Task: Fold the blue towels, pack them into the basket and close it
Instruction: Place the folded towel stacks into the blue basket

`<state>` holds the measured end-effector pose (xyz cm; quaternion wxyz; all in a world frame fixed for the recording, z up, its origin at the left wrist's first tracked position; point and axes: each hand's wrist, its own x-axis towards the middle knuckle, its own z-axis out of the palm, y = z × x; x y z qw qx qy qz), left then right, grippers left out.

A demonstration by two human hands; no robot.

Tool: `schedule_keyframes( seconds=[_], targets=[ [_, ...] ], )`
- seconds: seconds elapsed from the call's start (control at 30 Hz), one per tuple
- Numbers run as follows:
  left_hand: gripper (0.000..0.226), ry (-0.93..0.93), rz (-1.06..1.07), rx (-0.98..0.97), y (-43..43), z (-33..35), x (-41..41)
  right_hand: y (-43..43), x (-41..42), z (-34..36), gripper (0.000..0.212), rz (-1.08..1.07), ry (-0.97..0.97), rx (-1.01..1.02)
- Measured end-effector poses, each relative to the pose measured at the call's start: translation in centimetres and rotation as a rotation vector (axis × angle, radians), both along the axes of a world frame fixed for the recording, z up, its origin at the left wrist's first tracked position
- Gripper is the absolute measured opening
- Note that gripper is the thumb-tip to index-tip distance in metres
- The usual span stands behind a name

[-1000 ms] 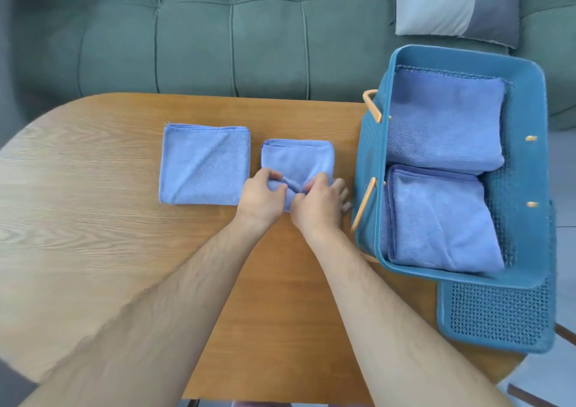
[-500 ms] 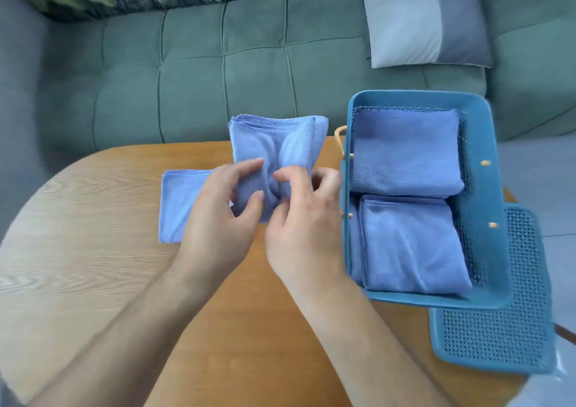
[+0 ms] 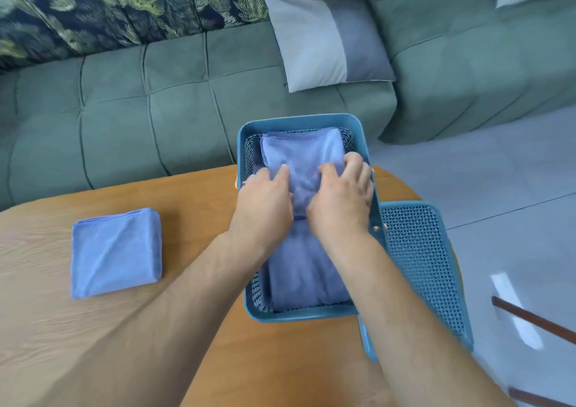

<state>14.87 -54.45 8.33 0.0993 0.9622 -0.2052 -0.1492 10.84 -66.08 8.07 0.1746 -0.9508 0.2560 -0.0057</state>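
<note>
Both hands are reaching into the blue plastic lattice basket point(image 3: 299, 120) on the right side of the wooden table point(image 3: 40, 250) — the left hand point(image 3: 265, 202) is pressing nearly straight fingers on a folded blue towel point(image 3: 302, 154) in the far half, the right hand point(image 3: 343, 200) is curling round its right edge. A second folded towel point(image 3: 115, 250) is lying well left.

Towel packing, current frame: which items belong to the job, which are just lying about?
Job:
- top towel, left hand and right hand on it
- lower towel in the basket
- lid, off, beside the basket
- folded towel on the table, not yet packed

Lying about:
- sofa
- cushion
- dark wooden leg
</note>
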Motion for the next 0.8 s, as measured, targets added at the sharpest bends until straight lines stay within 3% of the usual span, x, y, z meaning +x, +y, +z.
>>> schedule_keyframes(
  seconds=[0.07,0.13,0.3,0.47,0.6,0.7,0.8],
  targets=[
    [0.049,-0.158,-0.03,0.133,0.0,-0.7,-0.1,-0.3,-0.1,-1.1,0.035,0.089,-0.105,-0.107],
    [0.059,-0.31,-0.118,0.132,0.2,-1.1,0.1,-0.4,0.0,-1.7,0.05,0.277,-0.112,-0.122],
    [0.08,-0.083,-0.274,0.344,0.2,-1.8,2.9,-0.5,0.5,-4.2,0.061,0.372,0.225,-0.082],
    [0.085,-0.096,-0.317,0.458,-0.5,-2.9,3.6,-0.4,0.9,-5.3,0.062,0.388,0.284,-0.087],
    [0.074,-0.136,-0.306,0.302,0.4,-2.3,2.8,-0.5,0.7,-2.9,0.061,0.371,0.213,0.025],
    [0.063,-0.172,-0.297,0.034,2.3,-1.7,0.9,1.5,0.1,0.0,0.046,0.283,-0.029,0.169],
    [0.062,-0.153,-0.174,-0.155,5.1,-1.0,-0.1,5.1,-0.3,2.0,0.044,0.276,-0.202,0.204]
  ],
)
